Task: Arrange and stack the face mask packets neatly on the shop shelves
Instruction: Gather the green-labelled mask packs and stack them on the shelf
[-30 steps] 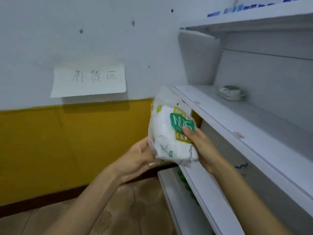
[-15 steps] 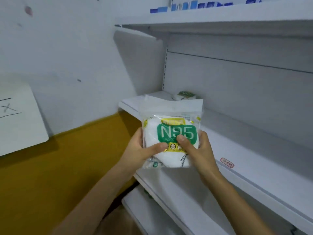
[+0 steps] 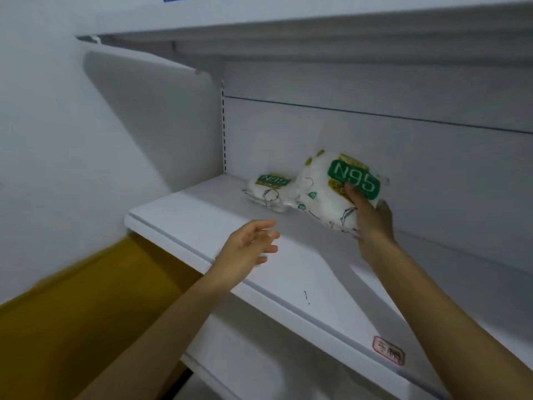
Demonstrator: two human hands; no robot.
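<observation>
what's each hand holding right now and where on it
Right hand grips the N95 mask packet at its lower right edge, thumb on the green label. Left hand holds nothing.

Held mask packet [image 3: 334,192]: moved from chest height onto the shelf [image 3: 202,226], beside resting packet [image 3: 266,189]. Left hand [image 3: 248,249]: released, fingers now loose. Right hand [image 3: 372,215]: sole grip.

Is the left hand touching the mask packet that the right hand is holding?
Apart. The head view shows the left hand open over the shelf edge, with bare shelf between it and the held packet, which only the right hand grips.
</observation>
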